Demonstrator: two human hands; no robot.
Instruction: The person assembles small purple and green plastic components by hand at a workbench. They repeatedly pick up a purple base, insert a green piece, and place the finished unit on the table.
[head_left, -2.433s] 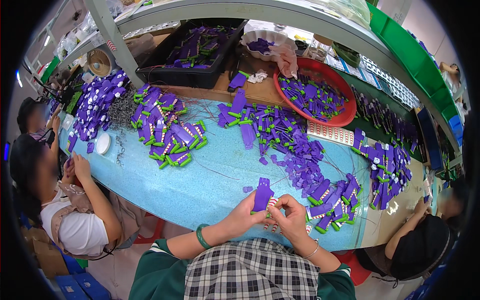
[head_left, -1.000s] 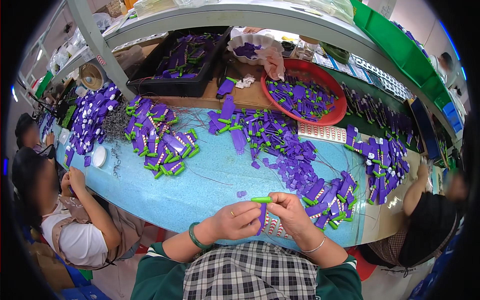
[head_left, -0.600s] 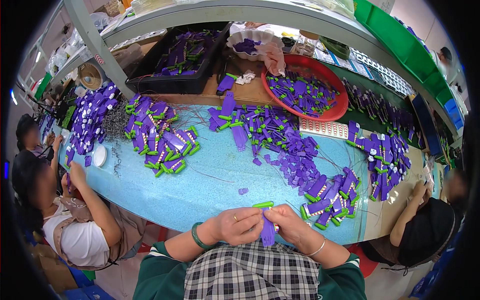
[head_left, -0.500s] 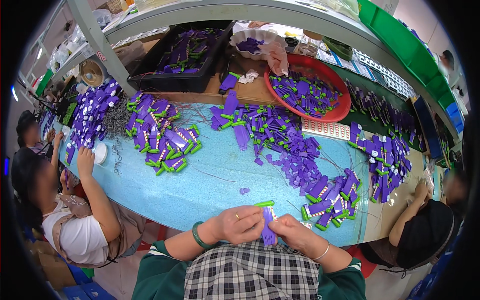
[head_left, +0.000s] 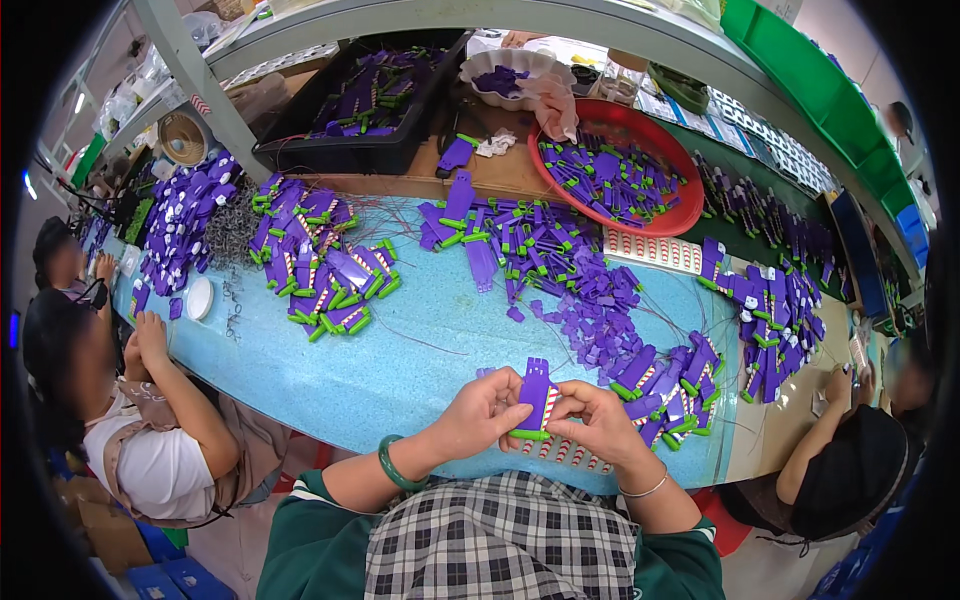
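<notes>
Turned end for end within half a second, our purple plastic piece (head_left: 534,388) now points its green end (head_left: 530,435) to 6 o'clock, so its red-striped edge (head_left: 550,402) lies reachable at 3 o'clock. On the counter (head_left: 425,312), striped pieces (head_left: 350,272) heap at 10 o'clock; our left hand (head_left: 483,412) pinches the piece at 12 o'clock; our right hand (head_left: 602,425) bunches its fingertips at the stripes, whether gripping we cannot tell.

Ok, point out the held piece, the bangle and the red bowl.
Held piece (head_left: 535,388): head view, on its purple face.
Bangle (head_left: 385,463): head view, on its green band.
Red bowl (head_left: 632,125): head view, on its far inner wall.
</notes>
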